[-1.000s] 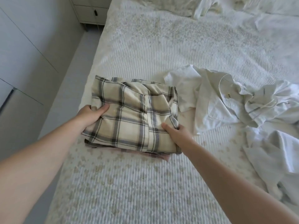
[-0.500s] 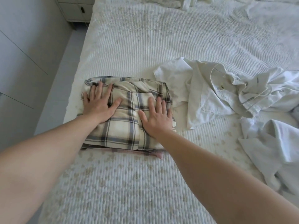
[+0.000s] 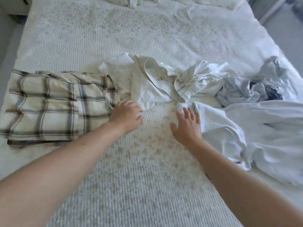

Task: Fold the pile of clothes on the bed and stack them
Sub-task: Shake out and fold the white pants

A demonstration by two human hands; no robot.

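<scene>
A folded cream plaid garment (image 3: pixel 54 107) lies at the bed's left edge on top of a thin stack. Right of it sprawls a crumpled white shirt (image 3: pixel 152 86) with a chest pocket. My left hand (image 3: pixel 127 114) has its fingers curled on the shirt's lower hem, pinching white cloth. My right hand (image 3: pixel 186 123) hovers with spread fingers over the bedspread, its fingertips at the edge of a white garment (image 3: pixel 229 128) spread out to the right.
More unfolded clothes, pale blue (image 3: pixel 241 90) and dark blue (image 3: pixel 272 92), are heaped at the right. The white textured bedspread (image 3: pixel 131 177) stretches before me. The bed's left edge drops to grey floor (image 3: pixel 8 46). Rumpled bedding lies at the head end.
Both hands have left the plaid garment they were pressing flat and moved right to the white clothes. My view has swung to the right as well.
</scene>
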